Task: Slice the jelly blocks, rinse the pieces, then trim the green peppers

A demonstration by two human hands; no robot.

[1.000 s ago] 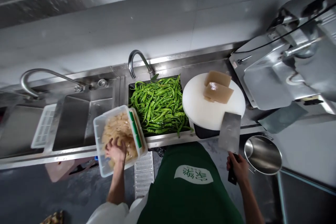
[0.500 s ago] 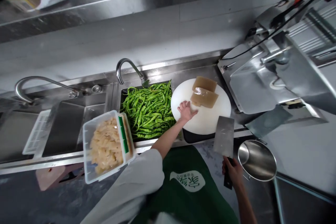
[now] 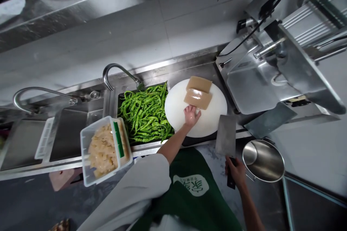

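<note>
A round white cutting board [image 3: 173, 112] carries two brown, jelly-like slabs, the rear slab [image 3: 199, 83] partly overlapped by the glossy front slab [image 3: 197, 99]. My left hand [image 3: 192, 116] is on the board at the near edge of the front slab, fingers curled and drawn together. A small pale bit shows by the thumb; whether the fingers grip it is hard to make out. My right hand [image 3: 236, 171] is wrapped round the black handle of a cleaver [image 3: 226, 135]. Its broad blade points away from me, beside the board's right near edge.
Left of the board, green chili peppers [image 3: 146, 112] heap in a dark tray. A clear plastic tub [image 3: 84, 151] of pale cut pieces sits on the sink edge. Two faucets [image 3: 112, 65] stand behind. On the right are a metal slicer [image 3: 249, 90] and a steel pot [image 3: 267, 166].
My left hand's spread fingers have curled in and come closer to the front slab's near edge. The cleaver stays in my right hand. The whole view has shifted and tilted somewhat.
</note>
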